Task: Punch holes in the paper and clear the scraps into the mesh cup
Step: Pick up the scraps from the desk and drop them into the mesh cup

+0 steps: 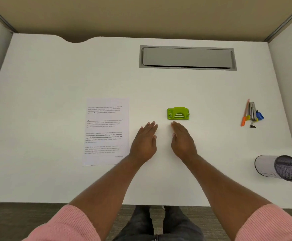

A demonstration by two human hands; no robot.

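Both hands are lying flat, palms down, on the white desk (55, 75), fingers stretched straight and close together, gripping nothing. The left hand (144, 143) is resting just right of the printed paper (106, 132), its wrist crossing the sheet's near right corner. The right hand (182, 140) is pointing its fingertips (173, 123) just short of the green hole punch (178, 113). The mesh cup (278, 167) is lying on its side at the near right, beyond it a cluster of pens and binder clips (251, 114).

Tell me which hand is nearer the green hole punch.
Right. The right hand has its fingertips just short of the green hole punch; the left hand lies flat further left, beside the paper.
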